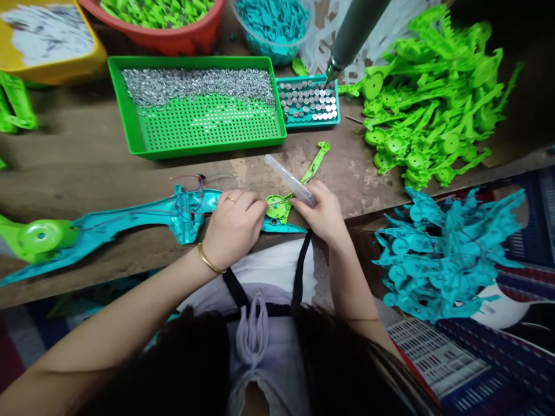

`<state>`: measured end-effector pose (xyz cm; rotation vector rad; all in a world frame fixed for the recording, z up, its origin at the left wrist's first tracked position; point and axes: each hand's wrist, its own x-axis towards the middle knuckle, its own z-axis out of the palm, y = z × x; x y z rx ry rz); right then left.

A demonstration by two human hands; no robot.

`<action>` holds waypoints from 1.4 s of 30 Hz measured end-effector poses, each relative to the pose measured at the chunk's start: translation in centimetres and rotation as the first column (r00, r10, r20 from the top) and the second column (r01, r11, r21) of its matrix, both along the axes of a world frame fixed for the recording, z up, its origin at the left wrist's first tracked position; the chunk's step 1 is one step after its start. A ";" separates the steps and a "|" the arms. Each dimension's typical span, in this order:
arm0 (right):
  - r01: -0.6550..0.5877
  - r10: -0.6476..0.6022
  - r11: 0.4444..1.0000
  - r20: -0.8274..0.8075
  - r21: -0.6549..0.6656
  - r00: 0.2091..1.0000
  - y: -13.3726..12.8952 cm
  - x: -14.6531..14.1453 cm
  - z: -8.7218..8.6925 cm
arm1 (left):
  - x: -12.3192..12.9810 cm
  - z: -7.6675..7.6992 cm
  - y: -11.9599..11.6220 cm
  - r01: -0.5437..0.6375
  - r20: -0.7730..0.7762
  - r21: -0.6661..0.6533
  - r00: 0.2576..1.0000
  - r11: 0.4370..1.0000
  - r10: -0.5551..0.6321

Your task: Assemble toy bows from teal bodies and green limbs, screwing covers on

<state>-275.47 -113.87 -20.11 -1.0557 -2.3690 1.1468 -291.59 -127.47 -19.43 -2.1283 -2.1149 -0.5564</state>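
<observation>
A long blue plastic shell piece [130, 214] lies along the table's front edge, with thin red wires running over it. My left hand [237, 222] is closed over its right part, fingertips at a round green plastic part [277, 209] with a slim green arm [318, 156]. My right hand [321, 211] grips a translucent, tube-like tool [288, 178] slanting up to the left. A thin metal rod shows between both hands across the green part; whether it belongs to the tool, I cannot tell. Some of the blue shell is hidden under my left hand.
Behind stand a green tray [199, 124] of small metal pins or screws and a teal tray [310, 118] of small round metal pieces. A dark powered driver [358, 34] hangs above. Green parts [433, 104] and blue parts [446, 254] are heaped at right.
</observation>
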 end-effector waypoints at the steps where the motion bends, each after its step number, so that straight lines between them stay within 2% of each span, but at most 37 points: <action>1: 0.006 -0.006 1.000 0.014 0.006 1.000 -0.1 -0.1 0.0 | 0.0 0.0 0.0 -0.002 0.005 -0.005 1.000 1.000 0.002; 6: 0.058 -0.069 0.995 0.139 0.080 0.988 -0.9 -0.9 0.2 | -0.3 0.0 -0.2 0.021 0.019 -0.014 1.000 1.000 -0.021; 12: 0.041 -0.061 0.995 0.216 0.096 0.975 -1.2 -1.4 0.5 | -1.3 -0.2 -1.5 0.050 0.020 0.039 0.998 0.998 -0.051; 17: 0.031 -0.051 0.996 0.237 0.087 0.970 -1.1 -1.4 0.7 | -1.1 -0.1 -1.1 -0.002 -0.009 -0.017 1.000 1.000 0.002; 23: 0.037 -0.058 0.996 0.271 0.082 0.961 -1.1 -1.8 0.9 | -0.5 0.0 -0.1 -0.142 -0.071 -0.080 0.988 0.987 0.136; 28: 0.038 -0.060 0.996 0.304 0.079 0.951 -1.2 -1.9 1.1 | -0.6 -0.4 -0.2 -0.128 -0.035 -0.067 0.991 0.989 0.126; 32: 0.023 -0.046 0.996 0.296 0.082 0.954 -1.1 -1.8 1.1 | -0.7 -0.3 -0.6 -0.105 -0.016 -0.087 0.994 0.991 0.104; 39: 0.029 -0.045 0.997 0.240 0.067 0.970 -0.9 -1.9 0.9 | -0.1 1.2 -1.1 -0.027 0.012 -0.212 0.999 0.977 0.030; 42: 0.058 -0.052 0.998 0.155 -0.034 0.987 -0.6 -1.4 1.1 | 0.2 1.3 -1.4 -0.028 -0.008 -0.199 1.000 0.980 0.027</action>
